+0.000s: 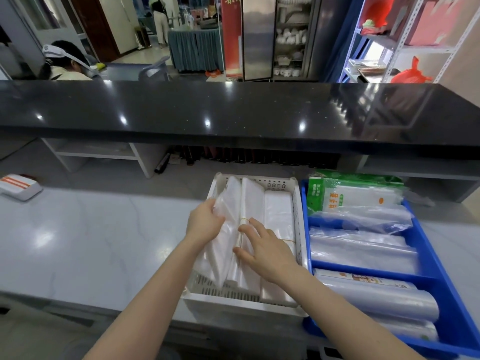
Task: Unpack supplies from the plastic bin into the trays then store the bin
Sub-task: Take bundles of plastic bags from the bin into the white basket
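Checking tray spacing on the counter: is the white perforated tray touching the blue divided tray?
Touching. The head view shows the white perforated tray with its right wall pressed against the blue divided tray, no counter visible between.

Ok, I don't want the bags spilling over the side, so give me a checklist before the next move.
1. Left hand on the loose clear bags: ok.
2. Right hand pressing the banded bag bundle: ok.
3. Bags inside the white perforated basket: ok.
4. Basket fully on the counter: not ok, its near end overhangs.
5. Blue divided tray beside it has free room: cannot tell.
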Demonstrator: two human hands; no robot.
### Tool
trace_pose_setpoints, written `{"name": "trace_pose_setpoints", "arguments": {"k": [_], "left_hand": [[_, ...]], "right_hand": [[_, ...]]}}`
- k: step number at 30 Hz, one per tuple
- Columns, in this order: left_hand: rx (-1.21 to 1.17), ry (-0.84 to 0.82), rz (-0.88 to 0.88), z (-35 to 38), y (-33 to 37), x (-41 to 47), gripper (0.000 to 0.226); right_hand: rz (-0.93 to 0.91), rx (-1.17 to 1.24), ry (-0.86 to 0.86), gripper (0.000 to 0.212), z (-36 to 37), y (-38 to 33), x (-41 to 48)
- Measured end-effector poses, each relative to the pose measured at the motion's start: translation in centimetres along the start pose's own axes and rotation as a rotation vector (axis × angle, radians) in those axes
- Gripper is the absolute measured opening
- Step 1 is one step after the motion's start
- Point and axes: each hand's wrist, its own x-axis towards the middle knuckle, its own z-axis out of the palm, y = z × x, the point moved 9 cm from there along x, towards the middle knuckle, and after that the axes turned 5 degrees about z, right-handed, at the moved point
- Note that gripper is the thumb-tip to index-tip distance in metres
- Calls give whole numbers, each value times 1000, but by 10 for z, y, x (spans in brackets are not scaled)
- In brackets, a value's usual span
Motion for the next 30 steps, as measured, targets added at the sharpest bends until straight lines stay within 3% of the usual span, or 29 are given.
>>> {"name": "trace_pose_setpoints", "arguments": {"k": [4,10,14,19,22,26,30], "left_hand": [[23,38,86,-39,19,3,17],[-246,-17,117,-48,39,-4,34],[-380,-56,126,-29,54,1,36],[-452,-135,60,1,58,16,44],[-410,-238,-77,39,32,2,58],[-43,-335,-95,75,-3,-26,90],[225,-269,-1,70,-9,-32,96]], "right_hand": [[-30,16,-67,65,9,-7,9],[9,590,24,68,-24,-14,20],[-7,739,58,69,-55,-4,21],[-37,504,275,54,-104,28,10],[15,257,212,51,-92,49,5],[132,-112,61,54,-48,76,-2],[69,-272,34,39,-26,67,1]]}}
